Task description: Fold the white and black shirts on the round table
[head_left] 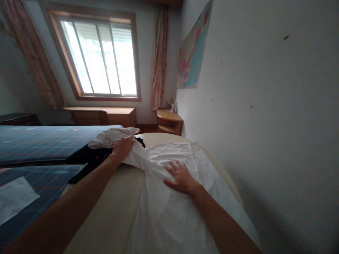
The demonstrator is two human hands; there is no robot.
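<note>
A white shirt (169, 215) lies spread over a round cream table (108, 201). One of its sleeves (137, 157) stretches to the left, and my left hand (124, 146) is closed on that sleeve near its far end. My right hand (180, 177) presses flat on the body of the shirt, fingers spread, where the cloth has small creases. Just beyond my left hand is a crumpled off-white cloth (111, 137). Black cloth (91, 160) hangs beside it at the table's left edge, partly hidden by my left forearm.
Left of the table are blue plaid surfaces (53, 139), with a white sheet of paper (16, 197) on the nearer one. A wall (265, 148) runs close along the right. Behind stand a corner shelf (169, 114) and a low wooden desk (116, 111) under the window.
</note>
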